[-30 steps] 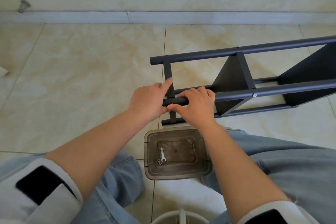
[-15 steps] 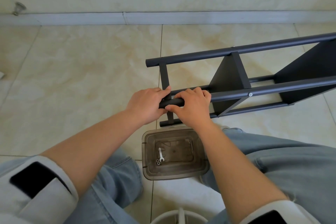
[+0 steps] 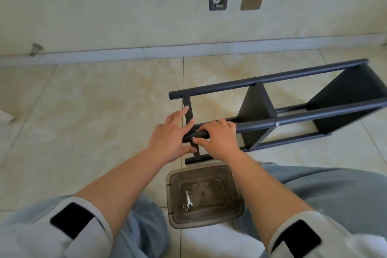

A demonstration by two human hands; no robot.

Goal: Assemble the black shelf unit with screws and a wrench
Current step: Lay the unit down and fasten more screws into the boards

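Both hands meet on the shelf (image 3: 293, 109) rail: left hand (image 3: 170, 134) spread against it, right hand (image 3: 217, 138) gripping. Wrench (image 3: 188, 199) in tub (image 3: 201, 222) at 6 o'clock.

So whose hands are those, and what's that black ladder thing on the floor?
The camera sits on a person's head, looking down, so you see their own arms. The black thing is a shelf unit lying on its side on the tiled floor. The right hand curls over one round bar, its thumb by a small silver screw. The left hand rests against the frame, fingers fairly straight. By the knees is a clear plastic box holding a little wrench and nuts.
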